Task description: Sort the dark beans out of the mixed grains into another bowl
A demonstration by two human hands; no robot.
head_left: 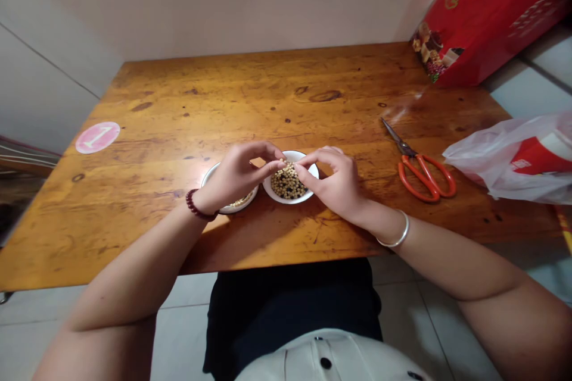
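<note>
Two small white bowls stand side by side near the table's front edge. The right bowl [267, 189] holds yellow soybeans [288, 177] mixed with black beans [291, 194]. My left hand [243, 169] reaches across the left bowl [208, 175], hiding most of it; some pale beans [242, 200] show inside. Over the far side of the right bowl, its thumb and index finger pinch what looks like a soybean. My right hand [336, 181] comes in from the right, thumb and index tips closed together above the same bowl. Whatever those tips hold is too small to make out.
Orange-handled scissors [417, 169] lie on the wooden table [214, 101] to the right. Beyond them are a clear plastic bag [496, 155] with a red-and-white cup and a red box [487, 18]. A pink round sticker [97, 137] marks the left side.
</note>
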